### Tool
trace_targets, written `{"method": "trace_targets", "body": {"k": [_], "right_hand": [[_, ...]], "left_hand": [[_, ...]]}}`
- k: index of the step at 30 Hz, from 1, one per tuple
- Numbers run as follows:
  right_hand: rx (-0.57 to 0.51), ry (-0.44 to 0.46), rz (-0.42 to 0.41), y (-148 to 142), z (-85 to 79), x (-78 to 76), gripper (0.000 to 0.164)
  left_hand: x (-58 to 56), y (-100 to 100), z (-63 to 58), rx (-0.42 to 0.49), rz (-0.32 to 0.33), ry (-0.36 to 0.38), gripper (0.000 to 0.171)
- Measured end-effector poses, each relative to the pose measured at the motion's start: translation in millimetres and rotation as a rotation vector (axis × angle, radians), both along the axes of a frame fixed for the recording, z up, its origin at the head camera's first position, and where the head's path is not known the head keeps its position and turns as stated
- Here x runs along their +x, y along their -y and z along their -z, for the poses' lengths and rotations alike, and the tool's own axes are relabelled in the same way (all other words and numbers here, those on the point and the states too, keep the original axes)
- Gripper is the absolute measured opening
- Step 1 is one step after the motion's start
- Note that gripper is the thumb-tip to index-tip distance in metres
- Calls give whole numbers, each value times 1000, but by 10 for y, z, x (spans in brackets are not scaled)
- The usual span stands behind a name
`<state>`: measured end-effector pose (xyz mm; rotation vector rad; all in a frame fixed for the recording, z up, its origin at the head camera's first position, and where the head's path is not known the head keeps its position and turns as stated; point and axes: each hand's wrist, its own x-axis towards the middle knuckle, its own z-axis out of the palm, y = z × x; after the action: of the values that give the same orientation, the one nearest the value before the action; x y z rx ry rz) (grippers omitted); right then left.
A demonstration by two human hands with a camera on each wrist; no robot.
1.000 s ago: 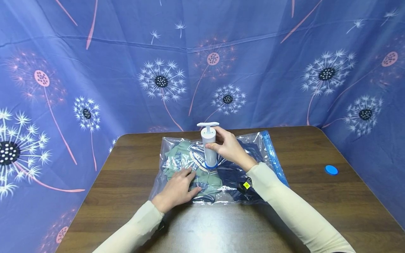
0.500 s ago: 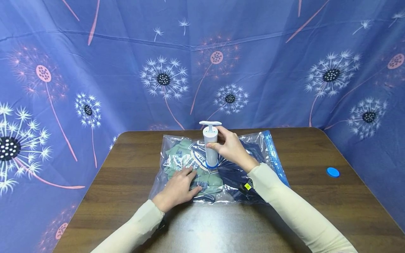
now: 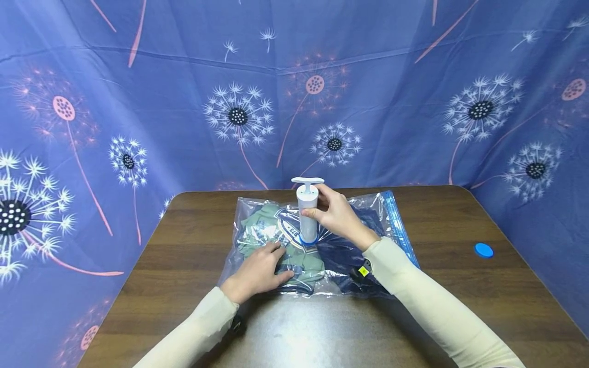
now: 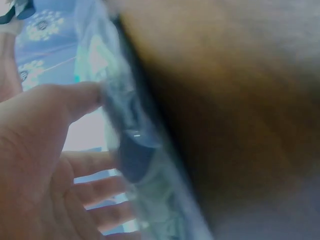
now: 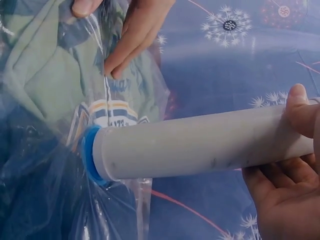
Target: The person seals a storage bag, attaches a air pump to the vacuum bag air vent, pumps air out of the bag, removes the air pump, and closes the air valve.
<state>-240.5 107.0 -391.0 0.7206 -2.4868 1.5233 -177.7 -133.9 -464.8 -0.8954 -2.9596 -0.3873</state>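
A clear plastic storage bag lies flat, with a folded green printed garment and a dark navy garment inside. Near its middle stands a white hand pump, its blue-ringed base on the bag's blue valve. The T-shaped handle is down close to the barrel's top. My right hand grips the upper barrel, thumb in front and fingers behind. My left hand rests on the bag over the green garment, fingers extended; in the left wrist view its fingertips touch the plastic.
A round blue cap lies on the wooden table to the right. Along the bag's right edge runs a blue zip seal. Behind the table hangs a blue dandelion-print cloth.
The pump's top has leaned slightly to the right, along with my right hand. My left hand stays in place on the bag, and the handle remains down.
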Motion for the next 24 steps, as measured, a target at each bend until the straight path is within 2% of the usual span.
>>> {"method": "trace_targets", "body": {"k": [5,9,13,18,24], "right_hand": [[-7,14,-1,-22,31,18,54],[-18,9,-4,-20,59,43,55],[-43,6,-17,-21,58,41,55],[-64,37,-35,-38,42,34,54],[-62,63,-81,-48,-19,12,52]], "left_hand": [[-84,-38,-87,-6,-6,43,70],[-159,-95,-172,37,-24,101,70],[-263,-179,-237,137,-49,156,78],[-422,-292,-241,311,-54,186,85],[-579,-440,-230,517,-45,190,81]]}}
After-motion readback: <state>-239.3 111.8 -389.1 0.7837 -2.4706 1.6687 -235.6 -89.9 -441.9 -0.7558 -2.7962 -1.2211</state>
